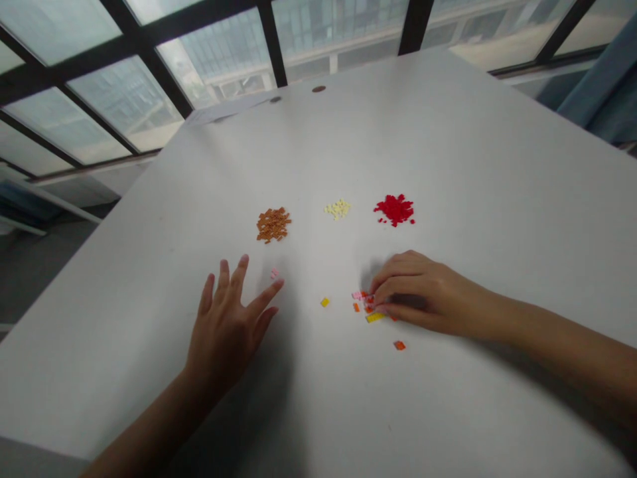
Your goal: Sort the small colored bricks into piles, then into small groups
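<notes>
My left hand [226,325] is spread over the white table, its fingers apart and nothing in it. Just beyond its index finger lie a few tiny pink pieces [275,273]. My right hand [423,292] has its fingertips pinched together at a mixed cluster of small pink pieces [356,295], orange pieces [356,307] and a yellow strip [375,318]. Whatever sits between those fingertips is too small and hidden to name. A single yellow piece [325,302] lies between the hands, and an orange piece [399,345] lies nearer me.
Farther back on the white table [472,166] are a brown pile [273,225], a pale yellow pile [338,210] and a red pile [395,210] of small pieces. Dark-framed windows [269,40] stand behind the table, with a blue curtain [602,86] at the right.
</notes>
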Available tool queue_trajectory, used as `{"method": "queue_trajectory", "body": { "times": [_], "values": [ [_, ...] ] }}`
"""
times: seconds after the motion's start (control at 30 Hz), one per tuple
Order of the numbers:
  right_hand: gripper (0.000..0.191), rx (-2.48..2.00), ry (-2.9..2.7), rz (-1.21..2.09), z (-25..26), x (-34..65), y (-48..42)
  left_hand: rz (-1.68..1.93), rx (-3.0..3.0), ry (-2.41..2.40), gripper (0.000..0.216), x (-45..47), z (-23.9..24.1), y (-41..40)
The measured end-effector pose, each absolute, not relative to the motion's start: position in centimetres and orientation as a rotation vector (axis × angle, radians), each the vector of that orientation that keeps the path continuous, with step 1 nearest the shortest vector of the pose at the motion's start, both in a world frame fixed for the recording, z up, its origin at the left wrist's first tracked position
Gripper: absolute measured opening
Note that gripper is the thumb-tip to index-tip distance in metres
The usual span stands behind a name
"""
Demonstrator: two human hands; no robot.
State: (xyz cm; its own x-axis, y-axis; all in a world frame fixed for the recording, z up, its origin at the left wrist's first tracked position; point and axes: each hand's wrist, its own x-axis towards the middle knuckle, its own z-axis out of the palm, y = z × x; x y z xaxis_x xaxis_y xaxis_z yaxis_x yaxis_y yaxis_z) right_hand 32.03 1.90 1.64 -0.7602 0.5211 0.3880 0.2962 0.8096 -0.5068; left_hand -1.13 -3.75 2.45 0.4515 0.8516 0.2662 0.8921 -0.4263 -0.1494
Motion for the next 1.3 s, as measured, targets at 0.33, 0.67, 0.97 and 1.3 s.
{"method": "queue_trajectory", "body": {
  "times": [0.33,0.67,0.97,1.3],
  "values": [
    [0.013,-0.598,-2.462,0.569,1.8,31.9,1.7,-0.26,-2.327,-1.507,0.03,-1.0,2.6,-3.8],
    [0.015,-0.7,-2.434,0.555,2.4,31.8,1.4,-0.315,-2.339,-1.478,0.027,-0.9,2.7,-2.9],
    [0.018,-0.878,-2.498,0.409,1.3,31.0,1.5,-0.672,-2.711,-1.256,0.011,5.4,3.1,-1.8],
    [0.016,-0.91,-2.445,0.316,0.8,32.0,1.5,-0.655,-2.937,-1.406,0.006,9.2,2.6,0.6]
  ]
}}
